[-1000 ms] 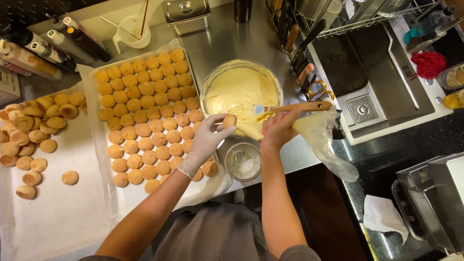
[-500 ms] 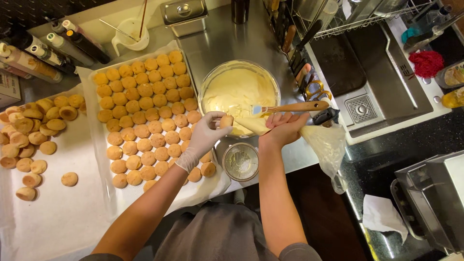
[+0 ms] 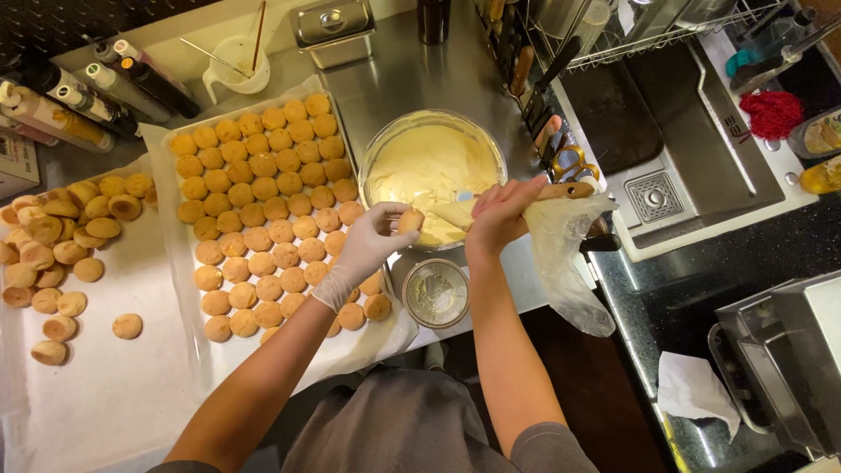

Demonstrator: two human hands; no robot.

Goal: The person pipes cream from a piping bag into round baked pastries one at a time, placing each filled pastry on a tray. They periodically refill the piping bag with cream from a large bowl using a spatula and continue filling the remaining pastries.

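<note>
While the gloved left hand (image 3: 372, 247) pinches a small round pastry shell (image 3: 410, 220) at frame centre, the bare right hand (image 3: 501, 213) is clamped around a clear piping bag (image 3: 565, 254), its tip touching the shell. Just behind them sits the glass bowl of pale cream (image 3: 429, 166). Left of centre, a tray of golden shells (image 3: 263, 219); below the hands, a small metal bowl (image 3: 435, 293).

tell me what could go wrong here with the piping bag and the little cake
The piping bag hangs loose past the counter edge from the right hand, so cream may drip off the counter. The gloved left hand pinches a small cake above the cream bowl; a slip could drop it in.
</note>
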